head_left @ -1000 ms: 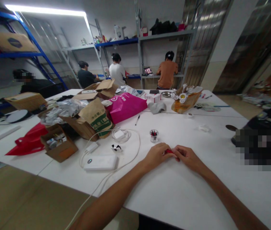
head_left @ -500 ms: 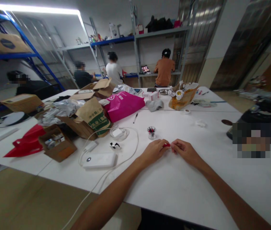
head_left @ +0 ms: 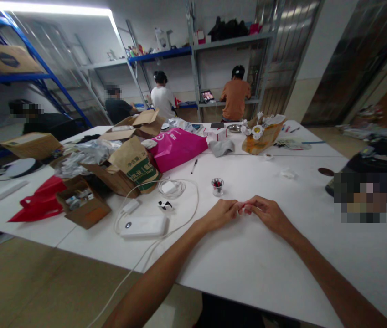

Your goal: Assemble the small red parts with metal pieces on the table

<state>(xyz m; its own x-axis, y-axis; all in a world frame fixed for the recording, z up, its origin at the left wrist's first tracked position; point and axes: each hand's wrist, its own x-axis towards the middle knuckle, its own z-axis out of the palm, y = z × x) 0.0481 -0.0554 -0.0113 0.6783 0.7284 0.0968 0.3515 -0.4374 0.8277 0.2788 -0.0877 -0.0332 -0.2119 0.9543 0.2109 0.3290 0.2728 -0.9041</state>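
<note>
My left hand (head_left: 223, 214) and my right hand (head_left: 265, 213) meet fingertip to fingertip just above the white table (head_left: 248, 264). Both are closed in a pinch. Whatever lies between the fingers is too small and too covered to make out. Right behind my left hand stands a small clear cup (head_left: 217, 187) with several thin red and black pieces inside. Further left are a black-and-white small item (head_left: 165, 206) and a white power bank (head_left: 144, 226).
A white cable (head_left: 197, 200) loops across the table on the left. Beyond it are an open cardboard box (head_left: 87, 214), a magenta bag (head_left: 179, 148) and a pen (head_left: 194, 166). A dark backpack (head_left: 371, 159) lies at the right. Several people sit by the shelves.
The small red piece that showed at my left fingertips is now out of sight. My fingers have drawn closer together, and the view has shifted slightly.
</note>
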